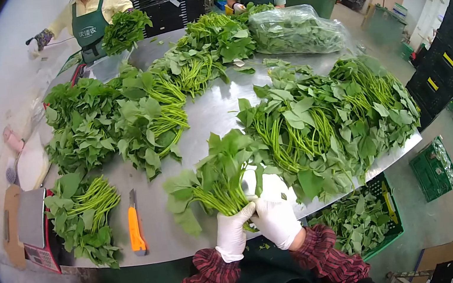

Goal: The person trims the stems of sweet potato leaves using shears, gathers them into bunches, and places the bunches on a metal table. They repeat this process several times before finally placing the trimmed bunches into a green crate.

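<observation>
My left hand [231,233], in a white glove, is closed around the stems of a bunch of leafy greens [224,181]. My gloved right hand [276,221] meets it at the stem ends, its fingers closed against the same bunch. The leaves point away from me over the table's front edge area. Left of the bunch lies an orange utility knife [135,229], blade pointing away. Close by on the right is a large heap of loose leafy greens [307,122]. A white patch, partly covered by leaves, shows behind my right hand.
Bundled greens [82,120] cover the metal table's [206,112] left and back. Another bunch [86,216] rests on a scale [34,218]. A plastic-wrapped pack [298,30] lies behind. A green crate [392,216] of leaves stands below right. Two people work across the table.
</observation>
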Available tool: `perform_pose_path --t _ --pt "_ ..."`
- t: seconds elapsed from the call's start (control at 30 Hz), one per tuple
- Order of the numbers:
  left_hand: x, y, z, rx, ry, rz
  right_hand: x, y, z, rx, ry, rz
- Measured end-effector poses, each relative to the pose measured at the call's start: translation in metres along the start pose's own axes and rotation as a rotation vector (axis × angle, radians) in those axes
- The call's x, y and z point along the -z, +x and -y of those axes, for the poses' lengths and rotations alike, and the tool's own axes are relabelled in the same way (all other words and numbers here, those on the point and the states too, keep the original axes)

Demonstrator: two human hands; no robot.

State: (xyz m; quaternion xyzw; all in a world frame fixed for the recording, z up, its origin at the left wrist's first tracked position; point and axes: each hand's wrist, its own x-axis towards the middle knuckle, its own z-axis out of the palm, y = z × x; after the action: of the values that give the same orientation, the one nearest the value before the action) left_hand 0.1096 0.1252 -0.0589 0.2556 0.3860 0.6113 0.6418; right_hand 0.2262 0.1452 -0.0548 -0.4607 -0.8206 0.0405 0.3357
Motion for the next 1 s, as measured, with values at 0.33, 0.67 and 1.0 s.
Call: perform_pose_path --t 0.33,0.67,1.0 --pt "0.031 0.009 -0.011 0.157 -0.394 0.059 0.049 -0.01 -0.01 -0.496 0.789 0.497" --pt "0.014 -0.004 0.002 0.253 -0.35 0.156 0.034 -0.01 -0.018 -0.78 1.201 0.489" --pt "0.021 0.007 -0.014 0.115 -0.413 -0.019 0.096 -0.053 -0.084 -0.903 0.864 -0.703"
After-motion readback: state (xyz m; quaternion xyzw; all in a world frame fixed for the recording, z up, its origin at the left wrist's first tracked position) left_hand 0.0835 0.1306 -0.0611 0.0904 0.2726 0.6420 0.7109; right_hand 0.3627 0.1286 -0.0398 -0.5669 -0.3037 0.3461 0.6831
